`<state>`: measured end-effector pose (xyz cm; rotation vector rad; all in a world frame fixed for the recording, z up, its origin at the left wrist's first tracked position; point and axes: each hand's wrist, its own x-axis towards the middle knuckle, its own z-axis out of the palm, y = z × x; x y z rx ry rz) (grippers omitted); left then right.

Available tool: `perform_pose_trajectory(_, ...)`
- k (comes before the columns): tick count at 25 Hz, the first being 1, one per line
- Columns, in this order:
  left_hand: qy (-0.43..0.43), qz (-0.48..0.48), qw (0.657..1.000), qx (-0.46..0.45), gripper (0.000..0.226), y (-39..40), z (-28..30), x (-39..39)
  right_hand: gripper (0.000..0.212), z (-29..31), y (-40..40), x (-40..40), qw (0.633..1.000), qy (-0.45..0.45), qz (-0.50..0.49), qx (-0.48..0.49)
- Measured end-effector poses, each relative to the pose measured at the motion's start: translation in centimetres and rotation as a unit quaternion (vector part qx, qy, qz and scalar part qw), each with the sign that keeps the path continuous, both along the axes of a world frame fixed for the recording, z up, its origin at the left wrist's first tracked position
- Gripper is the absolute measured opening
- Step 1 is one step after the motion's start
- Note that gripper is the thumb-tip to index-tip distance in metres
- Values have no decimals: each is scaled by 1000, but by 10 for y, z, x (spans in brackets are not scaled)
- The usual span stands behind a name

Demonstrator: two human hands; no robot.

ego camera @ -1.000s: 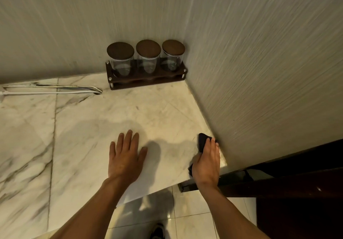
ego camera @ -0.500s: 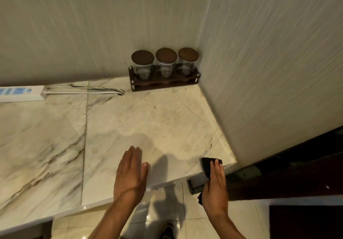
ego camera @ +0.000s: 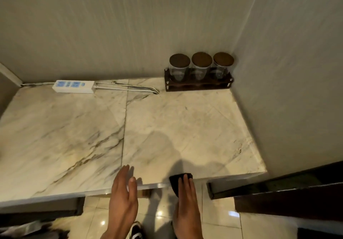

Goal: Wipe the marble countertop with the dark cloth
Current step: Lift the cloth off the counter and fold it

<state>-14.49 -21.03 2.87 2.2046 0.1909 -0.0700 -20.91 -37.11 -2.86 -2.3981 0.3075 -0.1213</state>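
Two hands, right hand [ego camera: 186, 204] pressing dark cloth [ego camera: 176, 180]

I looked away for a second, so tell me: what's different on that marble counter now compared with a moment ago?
Both hands drew back toward the person. The right hand dragged the dark cloth from beside the right wall to the countertop's front edge, where it now hangs partly over. The left hand slid off the marble and hovers, empty, at the edge. The three jars, their rack and the power strip stayed put.
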Motion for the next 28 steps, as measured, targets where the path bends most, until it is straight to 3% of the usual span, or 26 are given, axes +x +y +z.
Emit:
perform_pose_trajectory(4, 68, 42, 994, -74, 54, 34, 13, -2, 69, 8, 72, 17, 997, 19, 17, 67)
perform_pose_trajectory(6, 105, 30, 986, -125, 47, 46, 20, 0, 60, 22, 87, 23, 987, 48, 16, 155)
perform_pose_trajectory(8, 156, 21, 972, -176, 41, 63, 29, 6, 54, 43, 95, 37, 951, 136, 37, 274)
perform_pose_trajectory(10, 213, 25, 949, -229, 35, 81, 34, 14, 50, 59, 102, 54, 875, 224, 36, 428)
perform_pose_trajectory(15, 269, -25, 912, -309, 40, 114, 38, 33, 42, 99, 96, 68, 661, 301, -5, 687)
perform_pose_trajectory(18, 278, -83, 898, -331, 27, 122, 47, 40, 28, 120, 95, 66, 594, 322, -6, 737)
perform_pose_trajectory(19, 274, -86, 898, -333, 25, 124, 49, 41, 33, 125, 96, 66, 578, 324, -21, 748)
perform_pose_trajectory(25, 224, -24, 903, -367, 21, 148, 47, 47, 66, 128, 105, 79, 574, 344, -102, 736)
perform_pose_trajectory(28, 213, -7, 900, -379, 29, 166, 40, 49, 67, 115, 106, 94, 629, 346, -138, 682)
